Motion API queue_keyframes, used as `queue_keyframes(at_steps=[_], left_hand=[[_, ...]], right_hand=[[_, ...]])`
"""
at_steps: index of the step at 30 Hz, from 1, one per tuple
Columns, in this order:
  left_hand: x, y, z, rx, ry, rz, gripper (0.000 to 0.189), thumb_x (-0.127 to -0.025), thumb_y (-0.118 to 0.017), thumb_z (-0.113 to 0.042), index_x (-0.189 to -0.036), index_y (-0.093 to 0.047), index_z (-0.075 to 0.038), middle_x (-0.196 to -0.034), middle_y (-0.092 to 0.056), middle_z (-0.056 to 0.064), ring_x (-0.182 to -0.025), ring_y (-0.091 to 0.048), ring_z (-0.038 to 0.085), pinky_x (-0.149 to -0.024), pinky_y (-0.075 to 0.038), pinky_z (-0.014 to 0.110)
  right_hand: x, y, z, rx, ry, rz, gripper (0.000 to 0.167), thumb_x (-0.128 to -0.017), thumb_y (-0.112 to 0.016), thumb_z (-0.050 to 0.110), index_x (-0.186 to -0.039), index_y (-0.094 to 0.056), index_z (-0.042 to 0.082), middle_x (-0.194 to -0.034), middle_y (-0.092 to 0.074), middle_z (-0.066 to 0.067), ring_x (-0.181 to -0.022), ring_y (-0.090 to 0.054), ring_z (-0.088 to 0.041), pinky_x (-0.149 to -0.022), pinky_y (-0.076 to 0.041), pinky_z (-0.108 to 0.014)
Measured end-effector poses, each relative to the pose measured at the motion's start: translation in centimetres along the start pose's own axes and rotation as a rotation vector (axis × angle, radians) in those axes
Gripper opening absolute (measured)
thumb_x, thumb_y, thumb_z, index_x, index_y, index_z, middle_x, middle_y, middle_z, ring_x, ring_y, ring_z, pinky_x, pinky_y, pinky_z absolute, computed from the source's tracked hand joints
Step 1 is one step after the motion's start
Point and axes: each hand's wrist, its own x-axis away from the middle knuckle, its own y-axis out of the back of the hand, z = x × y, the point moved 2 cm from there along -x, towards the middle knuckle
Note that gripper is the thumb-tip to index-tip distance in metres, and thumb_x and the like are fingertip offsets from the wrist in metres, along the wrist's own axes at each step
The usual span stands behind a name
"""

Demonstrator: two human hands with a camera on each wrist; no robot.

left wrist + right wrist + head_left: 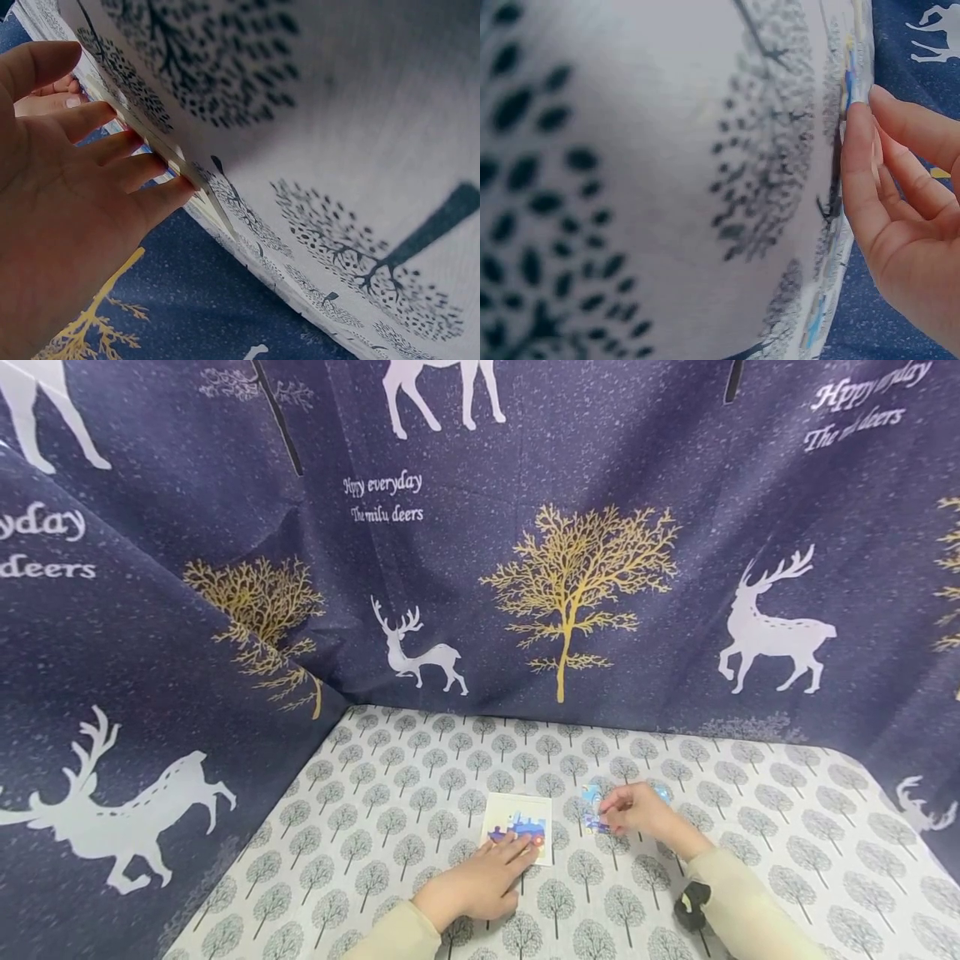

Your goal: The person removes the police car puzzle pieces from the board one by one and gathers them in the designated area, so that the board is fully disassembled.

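A small light-framed jigsaw puzzle board, partly filled with blue and purple pieces, lies on the tablecloth. My left hand rests on its lower part, fingers extended and spread. From the left wrist view, those fingertips touch the thin board near its edge. To the right of the board, my right hand is over several blue and purple loose puzzle pieces. In the right wrist view the thumb and index finger nearly meet beside the colored pieces; whether a piece is between them is hidden.
A white tablecloth with grey trees covers the table. Another light-blue piece shows behind the right hand. Dark blue cloth with deer and gold trees hangs around the back and left sides. A black band-like item is at the right wrist.
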Motion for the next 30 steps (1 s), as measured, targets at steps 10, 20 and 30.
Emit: queue_keyframes(at_steps=[10,20,30], left_hand=[[-0.2,-0.1,0.1,-0.021,0.002,-0.008,0.062,-0.094,-0.049,-0.028,-0.152,-0.030,-0.017,-0.159,-0.021,0.003,-0.144,-0.022,0.028,-0.115,-0.025,0.047],[-0.2,-0.4,0.2,-0.052,0.003,-0.009,0.061,-0.096,-0.047,-0.030,-0.153,-0.029,-0.017,-0.159,-0.021,0.003,-0.144,-0.022,0.028,-0.115,-0.025,0.047],[0.2,-0.1,-0.1,-0.090,-0.021,-0.004,0.059,-0.098,-0.044,-0.033,-0.152,-0.029,-0.018,-0.159,-0.021,0.004,-0.144,-0.022,0.027,-0.114,-0.026,0.047]], right_hand=[[-1.0,-1.1,2.4,0.084,0.113,0.009,0.020,-0.085,-0.065,0.002,-0.102,-0.066,-0.008,-0.086,-0.069,-0.013,-0.073,-0.065,-0.023,-0.064,-0.057,-0.031],[-4.2,-5.5,4.9,0.130,0.206,0.059,0.018,-0.085,-0.066,0.004,-0.101,-0.069,-0.003,-0.090,-0.070,-0.011,-0.076,-0.067,-0.018,-0.067,-0.058,-0.030],[-6.1,-8.8,5.6,0.213,0.249,0.146,0.019,-0.079,-0.073,0.003,-0.098,-0.071,-0.002,-0.082,-0.069,-0.006,-0.075,-0.064,-0.014,-0.073,-0.055,-0.028]])
